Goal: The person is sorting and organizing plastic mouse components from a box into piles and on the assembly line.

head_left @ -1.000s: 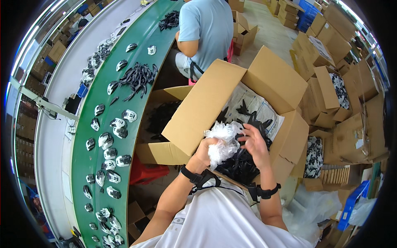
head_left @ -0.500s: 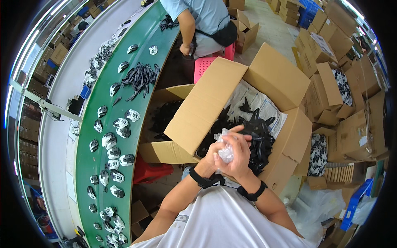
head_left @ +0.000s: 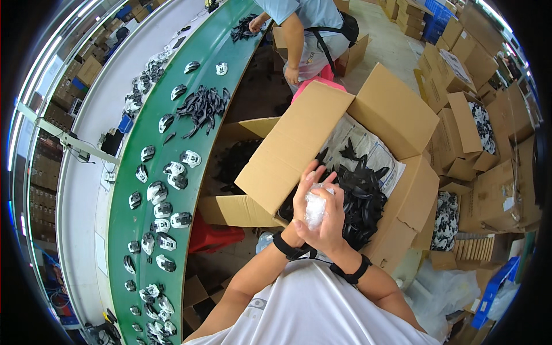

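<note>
2 hands press together around a crumpled clear plastic bag [head_left: 315,208]. Left hand [head_left: 303,198] and right hand [head_left: 333,221] hover over the open cardboard box [head_left: 397,115] of black parts [head_left: 362,198].

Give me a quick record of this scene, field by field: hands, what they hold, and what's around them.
left hand: pressed on the clear plastic wad
right hand: cupped around the same wad
clear plastic wad: crumpled, squeezed between both hands
open cardboard box: below the hands, holds black parts
green conveyor belt: on the left, carries black and white pieces
another person: beside the belt
</note>
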`<state>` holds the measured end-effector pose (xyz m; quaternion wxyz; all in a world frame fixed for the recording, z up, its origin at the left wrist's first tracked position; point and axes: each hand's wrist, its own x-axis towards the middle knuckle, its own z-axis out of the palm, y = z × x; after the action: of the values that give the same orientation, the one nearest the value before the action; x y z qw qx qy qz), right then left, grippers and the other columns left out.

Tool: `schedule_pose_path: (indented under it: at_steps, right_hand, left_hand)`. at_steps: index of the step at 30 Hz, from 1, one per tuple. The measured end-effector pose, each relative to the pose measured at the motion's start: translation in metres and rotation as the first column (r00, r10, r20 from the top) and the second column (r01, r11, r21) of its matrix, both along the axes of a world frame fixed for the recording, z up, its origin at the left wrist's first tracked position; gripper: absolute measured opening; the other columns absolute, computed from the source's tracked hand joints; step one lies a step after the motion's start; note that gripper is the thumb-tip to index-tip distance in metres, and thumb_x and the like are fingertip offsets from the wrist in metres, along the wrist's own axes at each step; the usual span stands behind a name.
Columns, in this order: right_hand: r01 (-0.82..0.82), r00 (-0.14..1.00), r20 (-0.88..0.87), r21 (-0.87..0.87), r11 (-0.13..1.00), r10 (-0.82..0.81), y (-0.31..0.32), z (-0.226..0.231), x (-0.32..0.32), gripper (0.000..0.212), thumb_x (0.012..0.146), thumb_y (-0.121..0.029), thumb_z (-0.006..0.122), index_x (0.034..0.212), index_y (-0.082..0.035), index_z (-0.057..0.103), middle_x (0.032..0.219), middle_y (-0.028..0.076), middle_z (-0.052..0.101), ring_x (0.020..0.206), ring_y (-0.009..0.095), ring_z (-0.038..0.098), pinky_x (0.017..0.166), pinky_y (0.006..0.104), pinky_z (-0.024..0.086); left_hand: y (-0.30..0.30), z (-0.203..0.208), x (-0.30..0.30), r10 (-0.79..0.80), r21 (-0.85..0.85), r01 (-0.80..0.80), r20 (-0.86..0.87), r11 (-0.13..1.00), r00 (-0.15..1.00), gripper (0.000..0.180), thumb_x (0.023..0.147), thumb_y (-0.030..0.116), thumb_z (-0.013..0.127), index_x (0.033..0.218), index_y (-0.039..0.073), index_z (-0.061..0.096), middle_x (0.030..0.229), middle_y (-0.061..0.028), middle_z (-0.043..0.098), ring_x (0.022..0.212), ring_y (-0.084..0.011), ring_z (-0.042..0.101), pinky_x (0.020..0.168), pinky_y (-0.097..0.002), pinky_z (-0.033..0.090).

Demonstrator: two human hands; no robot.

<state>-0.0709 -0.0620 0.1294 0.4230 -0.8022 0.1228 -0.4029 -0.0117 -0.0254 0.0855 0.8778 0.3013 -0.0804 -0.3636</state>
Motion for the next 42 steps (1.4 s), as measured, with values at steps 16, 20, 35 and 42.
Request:
schedule_pose_path:
  at_steps: [16, 20, 35, 42]
  right_hand:
    - [0.129, 0.942, -0.271, -0.249, 0.960, -0.197, -0.036, -0.042, 0.032, 0.021, 0.081, -0.016, 0.062, 0.097, -0.005, 0.058, 0.100, 0.012, 0.061, 0.101, 0.032, 0.054, 0.087, 0.0423, 0.040]
    - [0.119, 0.953, -0.220, -0.363, 0.924, -0.210, -0.035, -0.033, 0.032, 0.030, 0.077, -0.016, 0.064, 0.104, -0.006, 0.057, 0.109, 0.013, 0.058, 0.104, 0.032, 0.053, 0.092, 0.0429, 0.040]
    - [0.063, 0.998, -0.005, 0.423, 0.904, -0.067, -0.022, -0.028, 0.009, 0.034, 0.089, -0.028, 0.059, 0.107, 0.001, 0.056, 0.093, 0.011, 0.063, 0.084, 0.018, 0.060, 0.076, 0.0302, 0.048]
    - [-0.127, 0.991, 0.087, 0.815, 0.565, 0.099, -0.031, -0.023, 0.000, 0.057, 0.092, -0.050, 0.050, 0.114, 0.002, 0.051, 0.098, 0.014, 0.062, 0.086, 0.018, 0.058, 0.078, 0.0308, 0.047]
  left_hand:
    - [-0.005, -0.003, -0.002, -0.011, 0.309, 0.096, -0.267, 0.946, 0.964, 0.044, 0.094, 0.047, 0.044, 0.119, 0.011, 0.054, 0.117, -0.0065, 0.058, 0.109, -0.0197, 0.055, 0.094, -0.0346, 0.044]
    - [0.002, 0.003, 0.007, -0.088, 0.234, 0.160, -0.290, 0.959, 0.953, 0.044, 0.091, 0.044, 0.053, 0.118, 0.009, 0.052, 0.114, -0.0067, 0.058, 0.106, -0.0192, 0.056, 0.091, -0.0342, 0.045]
    - [0.001, -0.029, -0.001, -0.268, -0.079, 0.268, 0.004, 0.960, 0.963, 0.053, 0.080, 0.042, 0.069, 0.114, 0.005, 0.052, 0.104, -0.0039, 0.059, 0.096, -0.0160, 0.057, 0.086, -0.0308, 0.047]
    - [0.015, -0.007, 0.011, -0.417, 0.180, 0.376, 0.355, 0.909, 0.837, 0.064, 0.066, 0.020, 0.083, 0.120, 0.002, 0.053, 0.108, -0.0057, 0.060, 0.100, -0.0145, 0.055, 0.090, -0.0305, 0.044]
